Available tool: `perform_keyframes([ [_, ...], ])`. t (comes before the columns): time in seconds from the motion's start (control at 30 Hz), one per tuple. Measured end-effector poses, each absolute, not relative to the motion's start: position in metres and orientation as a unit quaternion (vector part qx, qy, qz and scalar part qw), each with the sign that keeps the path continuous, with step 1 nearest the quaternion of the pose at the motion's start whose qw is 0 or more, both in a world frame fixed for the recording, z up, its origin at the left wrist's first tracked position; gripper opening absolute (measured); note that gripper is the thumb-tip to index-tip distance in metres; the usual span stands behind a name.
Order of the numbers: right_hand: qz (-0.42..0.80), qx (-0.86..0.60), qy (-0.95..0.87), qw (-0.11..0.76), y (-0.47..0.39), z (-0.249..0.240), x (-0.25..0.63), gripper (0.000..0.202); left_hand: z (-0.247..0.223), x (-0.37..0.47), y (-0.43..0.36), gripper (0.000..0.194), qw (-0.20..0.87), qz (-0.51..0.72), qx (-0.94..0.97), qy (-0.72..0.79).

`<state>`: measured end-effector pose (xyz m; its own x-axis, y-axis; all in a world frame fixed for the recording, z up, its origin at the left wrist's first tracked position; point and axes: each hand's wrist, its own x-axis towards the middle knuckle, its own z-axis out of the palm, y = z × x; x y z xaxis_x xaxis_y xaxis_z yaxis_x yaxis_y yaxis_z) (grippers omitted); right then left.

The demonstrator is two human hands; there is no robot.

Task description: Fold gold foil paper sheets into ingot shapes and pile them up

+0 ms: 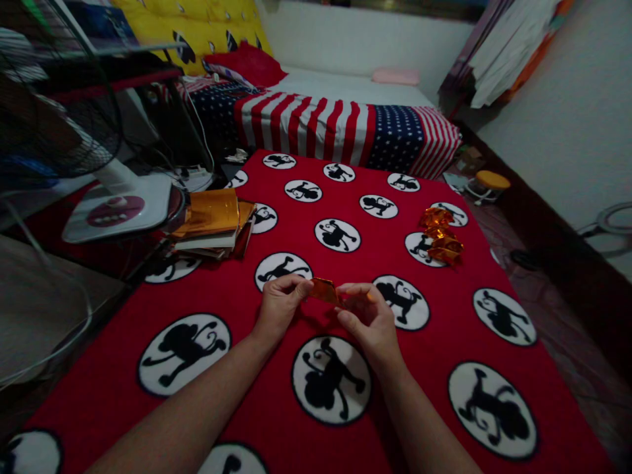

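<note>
**Small foil piece pinched at both ends, light grip on thin stuff**

The left hand (282, 301) grasps one end of the foil (323, 290) between thumb and fingertips; the right hand (369, 320) has its fingers at the other end, its thumb a little lower. The foil sits between the hands, above the red cloth (266, 411). With so little of it held, it could slip or spring open if either pinch eased, and an uneven pull might tear or crease it askew. It looks thin and slick, so I'd judge the right end the likelier to get away.

Further out, the stack (212, 212) lies to the left with uneven edges, near the fan base (83, 224); a sleeve or forearm brushing it could slide the upper sheets off. The loose foil pile (443, 247), at the far right, looks light enough for a draught or a tug on the cloth to scatter.

The fingers cover both foil ends, so its folds and layers can't be made out, nor how firmly the right fingers press. Dim light blurs the pile's separate pieces. The fan is cut off at the left edge.
</note>
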<state>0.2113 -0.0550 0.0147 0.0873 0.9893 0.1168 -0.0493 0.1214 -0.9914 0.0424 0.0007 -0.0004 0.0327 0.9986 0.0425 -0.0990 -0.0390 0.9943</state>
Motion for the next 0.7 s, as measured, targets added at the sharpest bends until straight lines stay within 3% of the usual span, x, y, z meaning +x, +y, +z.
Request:
perform_keyframes([
  [0.27, 0.377, -0.498, -0.500, 0.600, -0.0562, 0.0092, 0.2004, 0.006, -0.0021, 0.0452, -0.0032, 0.032, 0.533, 0.515, 0.502, 0.446],
  [0.7, 0.443, -0.495, -0.432, 0.610, -0.0556, 0.0085, 0.2047, 0.011, -0.0010, 0.0444, -0.0017, 0.032, 0.561, 0.511, 0.498, 0.419],
])
